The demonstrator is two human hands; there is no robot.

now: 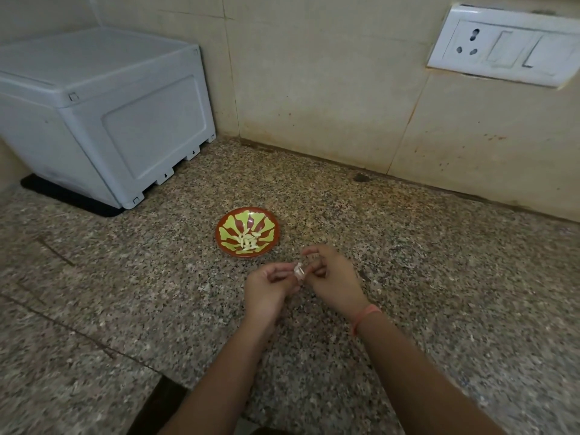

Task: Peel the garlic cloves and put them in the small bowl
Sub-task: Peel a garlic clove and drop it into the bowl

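A small red bowl (226, 226) with a yellow-green leaf pattern sits on the speckled granite counter, holding several peeled garlic cloves (248, 240). Just in front of the bowl, my left hand (266, 287) and my right hand (329, 277) meet above the counter. Between their fingertips they pinch one garlic clove (298, 270) with whitish papery skin. Most of the clove is hidden by my fingers. A thin orange band circles my right wrist.
A large white plastic appliance (103, 120) on a black mat stands at the back left. The tiled wall runs behind, with a white socket and switch plate (505, 45) at the upper right. Small scraps of garlic skin (378, 291) lie on the granite counter (439, 277).
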